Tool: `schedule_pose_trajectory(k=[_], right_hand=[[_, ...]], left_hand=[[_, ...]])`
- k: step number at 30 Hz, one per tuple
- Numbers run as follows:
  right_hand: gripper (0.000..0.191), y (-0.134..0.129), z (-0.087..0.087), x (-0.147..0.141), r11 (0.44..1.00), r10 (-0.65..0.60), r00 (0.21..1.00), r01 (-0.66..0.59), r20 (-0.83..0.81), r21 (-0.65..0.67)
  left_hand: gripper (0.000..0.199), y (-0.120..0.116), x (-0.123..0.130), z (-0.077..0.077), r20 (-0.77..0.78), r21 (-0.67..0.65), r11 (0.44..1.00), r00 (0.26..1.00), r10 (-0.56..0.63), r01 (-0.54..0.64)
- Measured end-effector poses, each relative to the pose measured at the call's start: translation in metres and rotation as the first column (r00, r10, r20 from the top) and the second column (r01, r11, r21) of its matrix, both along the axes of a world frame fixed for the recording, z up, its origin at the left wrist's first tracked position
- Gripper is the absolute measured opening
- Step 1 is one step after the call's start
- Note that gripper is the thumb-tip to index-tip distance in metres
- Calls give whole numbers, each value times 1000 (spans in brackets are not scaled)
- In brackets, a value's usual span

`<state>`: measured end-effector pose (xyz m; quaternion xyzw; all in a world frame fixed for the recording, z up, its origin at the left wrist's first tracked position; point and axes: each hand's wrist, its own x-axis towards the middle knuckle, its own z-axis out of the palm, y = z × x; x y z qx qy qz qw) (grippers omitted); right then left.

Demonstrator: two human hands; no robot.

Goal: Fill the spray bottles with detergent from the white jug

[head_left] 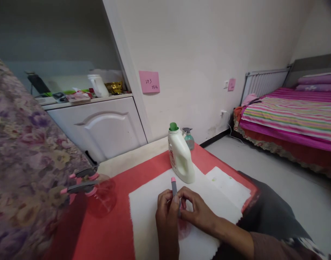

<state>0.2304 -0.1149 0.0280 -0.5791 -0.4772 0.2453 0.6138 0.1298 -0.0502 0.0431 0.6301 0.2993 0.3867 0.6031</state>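
A clear spray bottle (184,230) with a grey and pink spray head (174,185) stands low over the white cloth (145,216). My left hand (166,209) is closed around the left side of the spray head. My right hand (195,209) grips its neck from the right, thumb and fingers bent round it. Much of the bottle is hidden behind my hands. Just beyond them stands a large pale green jug (181,157), uncapped, with something green (173,126) in its mouth.
Clear spray bottles (103,196) with grey and pink heads stand at the left on the red tabletop (154,164). A teal pump bottle (189,141) is behind the jug. White paper (227,186) lies at the right; a flowered curtain (27,162) hangs at the left.
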Motion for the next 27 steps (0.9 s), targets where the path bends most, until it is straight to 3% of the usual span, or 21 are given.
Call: schedule_pose_trajectory(k=[4, 10, 18, 24, 27], right_hand=[[11, -1, -2, 0, 999, 21, 999, -22, 38, 27], [22, 3, -8, -5, 996, -76, 996, 73, -54, -54], [8, -3, 3, 1, 998, 54, 998, -55, 42, 16], [22, 3, -5, -5, 997, -61, 997, 58, -57, -43], [22, 5, -7, -4, 998, -47, 997, 44, -66, -40]], left_hand=[[30, 3, 1, -2, 2, -2, 1000, 1000, -1, 1], [29, -1, 0, 3, -15, 35, 999, 1000, -11, 12], [30, 5, 0, -6, -18, 13, 999, 999, -50, 50], [30, 7, 2, -6, -17, 18, 998, 998, -56, 56], [32, 7, 1, -5, -36, 3, 999, 999, -41, 41]])
